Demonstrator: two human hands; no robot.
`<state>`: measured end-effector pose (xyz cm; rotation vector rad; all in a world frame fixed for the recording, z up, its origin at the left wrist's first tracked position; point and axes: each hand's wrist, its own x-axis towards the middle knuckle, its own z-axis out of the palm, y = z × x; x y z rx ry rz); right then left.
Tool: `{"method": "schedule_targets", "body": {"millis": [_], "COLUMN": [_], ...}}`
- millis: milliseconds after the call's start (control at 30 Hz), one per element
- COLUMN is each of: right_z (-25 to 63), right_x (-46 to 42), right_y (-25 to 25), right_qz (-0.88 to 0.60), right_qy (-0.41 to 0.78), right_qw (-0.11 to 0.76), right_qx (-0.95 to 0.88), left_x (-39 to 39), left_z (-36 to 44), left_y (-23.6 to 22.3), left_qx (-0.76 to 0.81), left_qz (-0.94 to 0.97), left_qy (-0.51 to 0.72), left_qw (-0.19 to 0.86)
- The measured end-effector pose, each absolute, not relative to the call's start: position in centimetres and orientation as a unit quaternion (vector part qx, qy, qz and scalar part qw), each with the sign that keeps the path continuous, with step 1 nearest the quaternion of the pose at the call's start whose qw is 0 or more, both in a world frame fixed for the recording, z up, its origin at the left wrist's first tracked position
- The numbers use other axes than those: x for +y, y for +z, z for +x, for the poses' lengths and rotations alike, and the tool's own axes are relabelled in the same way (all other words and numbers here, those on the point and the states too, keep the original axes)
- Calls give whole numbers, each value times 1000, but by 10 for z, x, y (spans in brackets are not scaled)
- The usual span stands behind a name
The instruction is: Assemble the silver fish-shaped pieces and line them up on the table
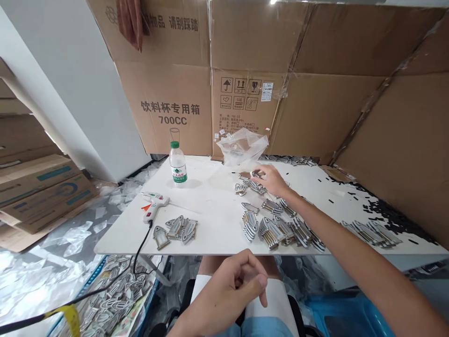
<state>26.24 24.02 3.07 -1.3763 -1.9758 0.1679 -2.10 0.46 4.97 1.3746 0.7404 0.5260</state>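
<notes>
The small metal pieces (240,189) lie just right of centre, by your right hand (272,180); lift one cleanly, without dragging its neighbours. Your left hand (228,290) curls apart from it, lower centre. Fingers obscure whether either hand grips anything; you cannot tell.

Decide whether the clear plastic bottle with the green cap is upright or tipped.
Upright: the bottle stands on the white table, green cap on top.
</notes>
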Motion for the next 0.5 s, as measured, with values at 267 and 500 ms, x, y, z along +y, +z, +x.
{"method": "schedule_targets", "body": {"millis": [267,500], "right_z": [240,204], "right_x": [50,-40], "right_y": [60,24], "right_qz": [-443,-475], "right_qy": [434,579], "right_qw": [666,572], "right_qx": [-414,-335], "left_x": [4,2], "left_z": [-21,-9], "left_y": [37,42], "left_qx": [307,325], "left_qz": [588,587], "left_qy": [291,306], "left_qw": [689,675]}}
